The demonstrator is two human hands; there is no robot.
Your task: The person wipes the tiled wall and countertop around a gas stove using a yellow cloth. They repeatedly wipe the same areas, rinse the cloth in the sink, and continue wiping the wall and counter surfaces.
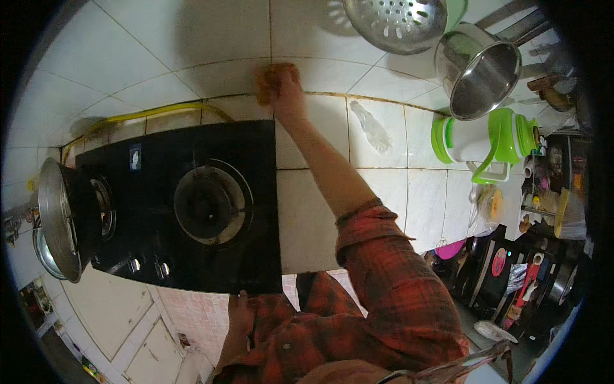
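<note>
With my right hand (289, 93) I grip an orange-brown sponge or cloth (265, 86), pressed to the white wall tiles just above the back edge of the counter. Below it sits a black glass-topped gas stove (148, 206). Its near burner (211, 204) has no pot on it. My left hand (240, 309) is low at the stove's front edge, with a fingertip against the rim; most of its fingers are hidden or dark. A wet-looking whitish smear (370, 127) marks the tiled counter (312, 216) right of my forearm.
A large wok (60, 221) stands over the stove's left burner. Behind runs a yellow gas hose (158, 111). A steel pot (484, 79) and a perforated steel strainer (398, 24) hang at upper right, above a green-and-white vacuum flask (479, 139). A bagged item (489, 206) lies nearby.
</note>
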